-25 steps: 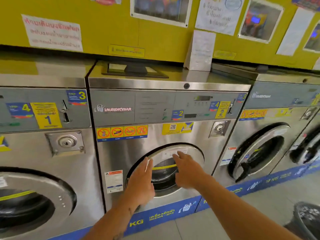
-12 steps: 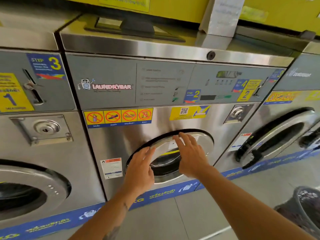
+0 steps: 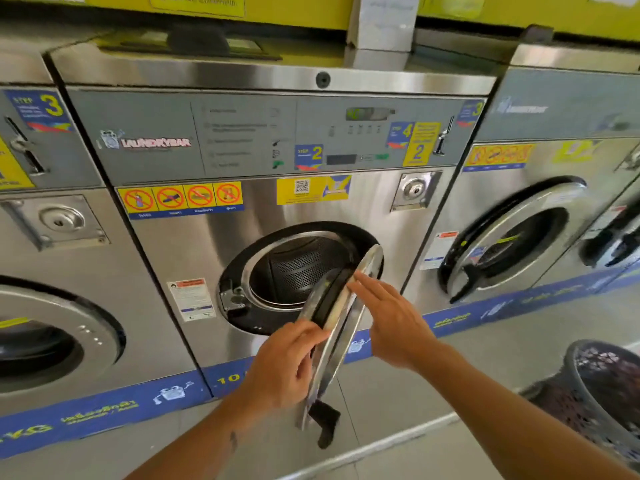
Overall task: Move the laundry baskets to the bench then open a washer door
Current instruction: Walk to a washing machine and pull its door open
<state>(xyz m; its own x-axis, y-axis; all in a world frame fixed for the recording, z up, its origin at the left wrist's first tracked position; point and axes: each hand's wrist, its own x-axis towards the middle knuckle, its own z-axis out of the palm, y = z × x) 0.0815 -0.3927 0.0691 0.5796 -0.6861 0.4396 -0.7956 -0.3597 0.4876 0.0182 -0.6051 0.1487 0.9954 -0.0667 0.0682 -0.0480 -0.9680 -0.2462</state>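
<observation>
Middle washer (image 3: 277, 202), door (image 3: 337, 327) swung out edge-on toward the camera, hinged on the right, drum (image 3: 294, 268) exposed behind it

Left hand (image 3: 282, 368) curled around the door's near rim, fingers wrapped on the inner side, thumb on the outer face: a closed hold on the door. Right hand (image 3: 391, 323) flat and spread, fingertips resting on the outer chrome face, gripping nothing

Likely a heavy, rigid piece: steel ring, thick glass, dark rubber gasket. Polished chrome probably slick under bare fingers, so better held by the rim or by the black handle (image 3: 323, 424) hanging at the lower edge. Fingers best kept clear of the hinge side

One basket (image 3: 595, 396) low right, on the floor or a low ledge, cannot tell which; bench not in view
</observation>
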